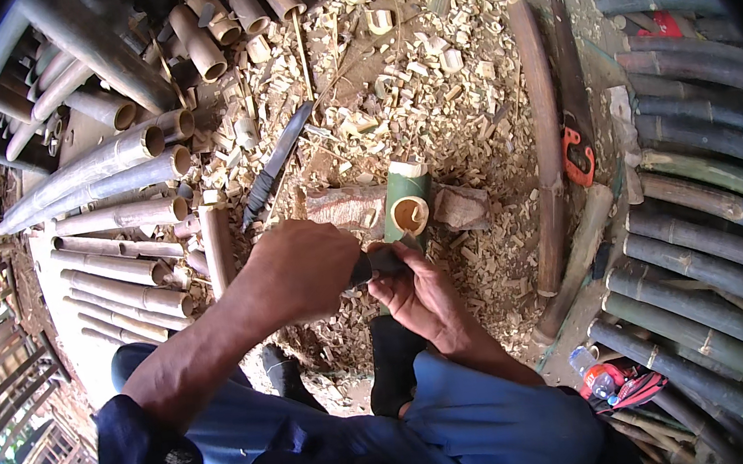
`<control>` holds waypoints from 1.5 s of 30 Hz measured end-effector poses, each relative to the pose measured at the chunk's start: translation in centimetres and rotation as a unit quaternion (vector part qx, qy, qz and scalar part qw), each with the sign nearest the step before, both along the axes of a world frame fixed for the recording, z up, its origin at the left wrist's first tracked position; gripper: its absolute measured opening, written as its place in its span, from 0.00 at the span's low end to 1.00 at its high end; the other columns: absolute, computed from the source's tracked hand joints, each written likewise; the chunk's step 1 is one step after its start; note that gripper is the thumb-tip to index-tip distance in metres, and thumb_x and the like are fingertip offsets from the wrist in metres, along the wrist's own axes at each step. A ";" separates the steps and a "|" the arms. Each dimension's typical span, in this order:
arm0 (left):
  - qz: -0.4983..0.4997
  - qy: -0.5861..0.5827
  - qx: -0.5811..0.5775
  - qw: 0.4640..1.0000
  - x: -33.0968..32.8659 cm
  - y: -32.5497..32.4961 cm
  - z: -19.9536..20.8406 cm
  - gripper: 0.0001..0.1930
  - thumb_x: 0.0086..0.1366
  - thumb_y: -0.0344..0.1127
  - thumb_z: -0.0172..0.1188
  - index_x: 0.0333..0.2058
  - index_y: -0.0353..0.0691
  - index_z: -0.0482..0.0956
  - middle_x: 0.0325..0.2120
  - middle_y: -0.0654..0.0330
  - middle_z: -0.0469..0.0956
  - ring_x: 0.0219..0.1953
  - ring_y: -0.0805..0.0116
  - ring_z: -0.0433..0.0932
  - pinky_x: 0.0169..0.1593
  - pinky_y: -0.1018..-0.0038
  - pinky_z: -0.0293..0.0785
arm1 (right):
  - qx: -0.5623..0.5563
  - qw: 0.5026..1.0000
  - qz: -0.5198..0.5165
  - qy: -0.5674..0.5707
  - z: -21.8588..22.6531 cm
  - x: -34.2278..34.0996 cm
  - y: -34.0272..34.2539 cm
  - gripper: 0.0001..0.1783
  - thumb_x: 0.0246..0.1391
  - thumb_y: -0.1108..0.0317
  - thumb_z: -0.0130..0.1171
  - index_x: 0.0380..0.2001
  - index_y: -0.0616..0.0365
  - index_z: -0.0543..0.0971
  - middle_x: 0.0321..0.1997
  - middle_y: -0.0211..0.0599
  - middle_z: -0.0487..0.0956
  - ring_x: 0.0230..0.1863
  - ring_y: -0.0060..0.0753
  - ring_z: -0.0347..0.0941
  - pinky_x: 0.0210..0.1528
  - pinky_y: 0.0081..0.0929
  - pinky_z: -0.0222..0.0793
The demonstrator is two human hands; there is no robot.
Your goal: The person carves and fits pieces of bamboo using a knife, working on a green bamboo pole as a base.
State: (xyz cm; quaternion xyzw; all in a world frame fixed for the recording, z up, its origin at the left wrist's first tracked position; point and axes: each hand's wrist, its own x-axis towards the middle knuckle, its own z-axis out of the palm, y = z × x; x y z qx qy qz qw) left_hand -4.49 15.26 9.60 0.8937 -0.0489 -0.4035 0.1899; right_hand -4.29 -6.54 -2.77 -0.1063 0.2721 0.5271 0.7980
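Note:
My left hand (298,272) is closed around the dark handle (359,270) of a short knife-like tool. Its grey flat part (384,260) reaches across to my right hand (430,299), whose thumb and fingers are closed on it. Just beyond the fingertips stands or leans a green bamboo tube (407,182), with a pale round cut opening facing me and a pale cut top end. Behind and beside the tube lies a rough split piece of wood (346,207). My fingers hide the tube's lower end and part of the tool.
A long dark machete (277,165) lies beyond my left hand among pale wood chips (426,70). Bamboo poles (108,175) are piled at left; more poles (702,240) line the right. A saw with an orange handle (577,153) lies beside a long pole (541,139). A plastic bottle (597,379) is at lower right.

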 end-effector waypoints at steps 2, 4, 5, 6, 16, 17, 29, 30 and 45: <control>0.042 0.053 -0.040 0.997 -0.3 -0.1 -1.6 0.17 0.53 0.35 0.67 0.39 0.33 0.76 0.33 0.45 0.83 0.42 0.48 0.85 0.46 0.53 0.80 | -0.061 0.997 0.041 -0.010 -0.5 1.0 -0.7 0.16 0.72 0.63 0.48 0.47 0.65 0.78 0.43 0.51 0.84 0.38 0.42 0.85 0.46 0.39 0.85; 0.152 0.119 -0.064 0.979 -3.0 -1.9 -3.2 0.21 0.53 0.38 0.69 0.42 0.33 0.76 0.36 0.43 0.82 0.43 0.47 0.84 0.48 0.51 0.79 | -0.123 0.981 0.127 -0.075 -0.3 2.4 -1.9 0.15 0.71 0.63 0.49 0.46 0.65 0.77 0.40 0.47 0.85 0.37 0.42 0.85 0.39 0.40 0.86; 0.188 0.127 -0.067 0.972 -5.0 -3.6 -4.7 0.25 0.51 0.40 0.71 0.44 0.32 0.74 0.37 0.42 0.81 0.41 0.45 0.83 0.46 0.52 0.79 | -0.152 0.967 0.172 -0.107 -0.2 3.1 -2.1 0.14 0.71 0.64 0.50 0.46 0.65 0.77 0.38 0.46 0.85 0.37 0.42 0.85 0.36 0.41 0.86; 0.283 0.083 -0.127 0.947 -6.9 -6.0 -5.6 0.24 0.52 0.39 0.71 0.43 0.31 0.74 0.34 0.43 0.81 0.37 0.42 0.83 0.43 0.54 0.80 | -0.241 0.932 0.235 -0.138 -0.1 3.8 -2.3 0.16 0.68 0.60 0.53 0.42 0.64 0.80 0.38 0.46 0.85 0.30 0.40 0.84 0.29 0.38 0.84; 0.522 0.070 -0.250 0.813 -12.1 -12.3 -8.3 0.34 0.54 0.46 0.77 0.52 0.28 0.74 0.35 0.42 0.83 0.38 0.50 0.85 0.46 0.59 0.80 | -0.315 0.801 0.381 -0.337 0.8 3.8 -2.2 0.13 0.69 0.60 0.49 0.39 0.60 0.75 0.31 0.43 0.84 0.25 0.32 0.79 0.23 0.29 0.77; 0.538 0.073 -0.249 0.802 -12.8 -11.6 -8.3 0.34 0.54 0.47 0.77 0.51 0.29 0.75 0.35 0.44 0.84 0.37 0.53 0.85 0.45 0.61 0.80 | -0.302 0.806 0.386 -0.332 0.5 3.6 -1.3 0.13 0.69 0.60 0.49 0.39 0.60 0.74 0.32 0.44 0.84 0.26 0.34 0.80 0.25 0.32 0.80; 0.239 -0.109 0.091 0.961 -0.3 -1.3 -0.2 0.13 0.48 0.38 0.71 0.28 0.34 0.84 0.19 0.52 0.82 0.25 0.58 0.84 0.32 0.64 0.78 | -0.061 0.995 0.038 -0.062 -0.3 4.1 1.6 0.14 0.71 0.61 0.47 0.46 0.57 0.77 0.48 0.45 0.83 0.45 0.36 0.83 0.44 0.38 0.83; 0.180 -0.135 0.116 0.967 0.7 -2.1 0.6 0.10 0.50 0.36 0.69 0.28 0.35 0.83 0.20 0.52 0.81 0.25 0.57 0.84 0.32 0.63 0.78 | -0.046 0.998 0.004 -0.032 -0.7 3.5 1.3 0.13 0.71 0.60 0.48 0.45 0.56 0.78 0.48 0.43 0.83 0.45 0.35 0.82 0.44 0.38 0.82; 0.307 -0.062 0.077 0.947 -1.2 -1.0 -0.8 0.12 0.46 0.40 0.71 0.25 0.37 0.84 0.22 0.53 0.84 0.28 0.55 0.86 0.35 0.61 0.81 | -0.099 0.992 0.040 -0.071 -0.1 4.0 2.6 0.11 0.69 0.66 0.51 0.45 0.64 0.77 0.39 0.47 0.85 0.36 0.36 0.84 0.36 0.39 0.86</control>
